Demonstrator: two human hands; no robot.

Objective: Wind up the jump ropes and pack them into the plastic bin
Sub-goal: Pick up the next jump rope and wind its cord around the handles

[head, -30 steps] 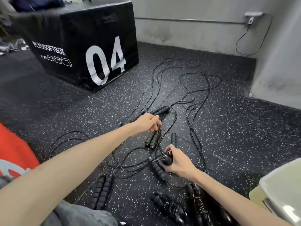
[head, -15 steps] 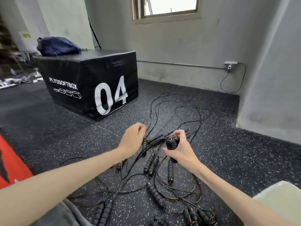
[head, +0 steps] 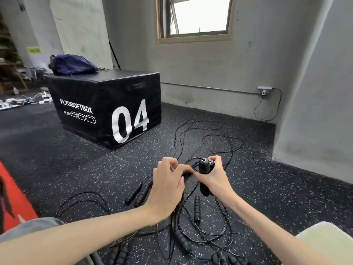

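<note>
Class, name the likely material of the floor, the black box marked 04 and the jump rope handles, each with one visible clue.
Floor: probably rubber matting, matte black with white flecks.
Box: likely vinyl over foam; slight sheen, "PLYOSOFTBOX" print.
Handles: ribbed, matte black grips, perhaps foam or rubber.

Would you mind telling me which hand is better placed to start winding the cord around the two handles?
The left hand. The right hand already grips the paired handles upright, while the left pinches the cord beside them, ready to wrap.
</note>
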